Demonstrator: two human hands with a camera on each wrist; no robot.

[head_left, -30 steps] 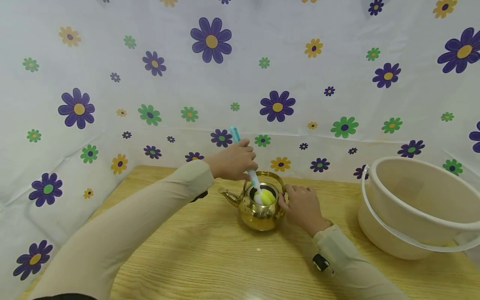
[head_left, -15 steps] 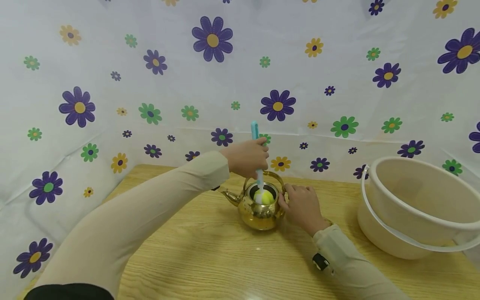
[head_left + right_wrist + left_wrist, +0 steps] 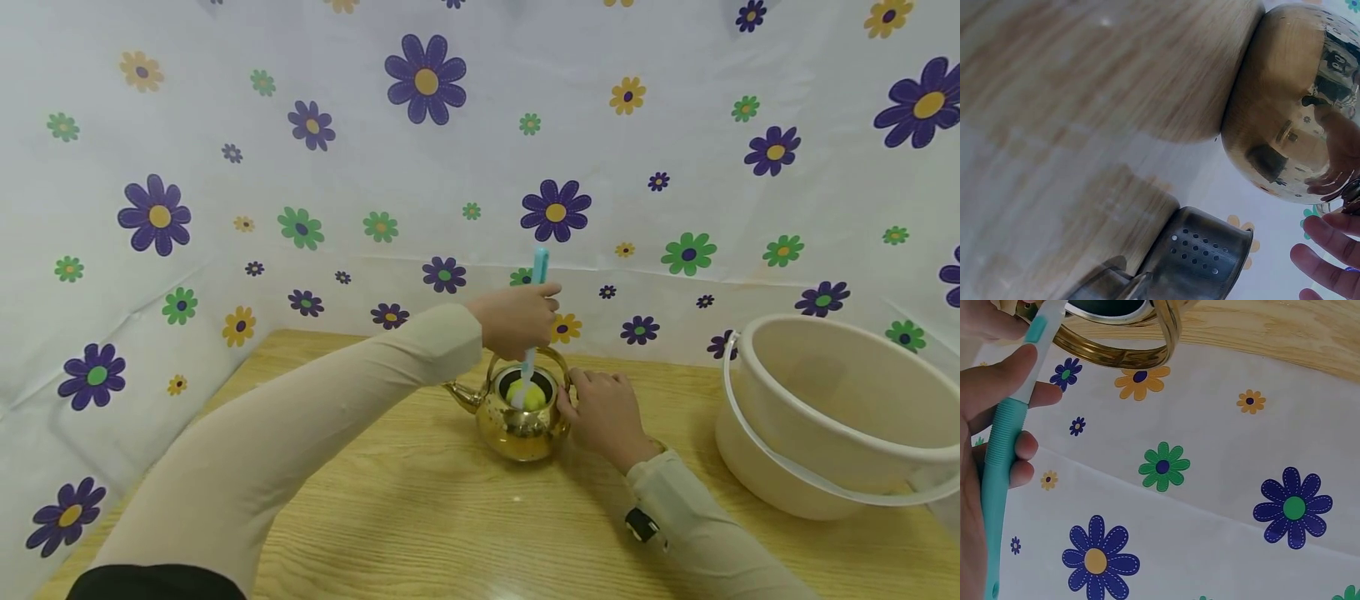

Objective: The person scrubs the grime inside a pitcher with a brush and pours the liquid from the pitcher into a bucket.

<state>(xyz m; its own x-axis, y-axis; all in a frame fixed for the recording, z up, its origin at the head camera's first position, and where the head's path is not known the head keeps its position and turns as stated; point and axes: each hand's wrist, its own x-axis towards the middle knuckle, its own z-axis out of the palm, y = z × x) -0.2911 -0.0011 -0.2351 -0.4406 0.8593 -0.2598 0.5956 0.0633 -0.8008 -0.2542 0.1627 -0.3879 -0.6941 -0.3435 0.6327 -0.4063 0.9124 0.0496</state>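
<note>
My left hand (image 3: 516,321) grips a long-handled sponge brush (image 3: 541,262) with a teal and white handle, fingers curled round the grip in the left wrist view. The brush's yellow sponge head (image 3: 534,397) sits inside the lidless mouth of a golden kettle (image 3: 517,437), its lower part hidden. My right hand (image 3: 603,417) holds the kettle's right side, thumb near the rim and fingers by the base of the raised handle (image 3: 1110,353). Several of its fingertips (image 3: 1322,240) show at the edge of the right wrist view. The kettle's spout (image 3: 463,395) points left.
A large cream bucket (image 3: 810,467) with a hanging handle stands on the wooden table (image 3: 420,517) at right. The right wrist view shows a perforated metal strainer cup (image 3: 1200,253) near the kettle. A flower-printed sheet (image 3: 337,125) hangs behind the table.
My left hand has moved right, swinging the brush handle from leaning left to leaning slightly right. The sponge stays in the kettle's mouth, sitting slightly lower. My right hand and the kettle hold still.
</note>
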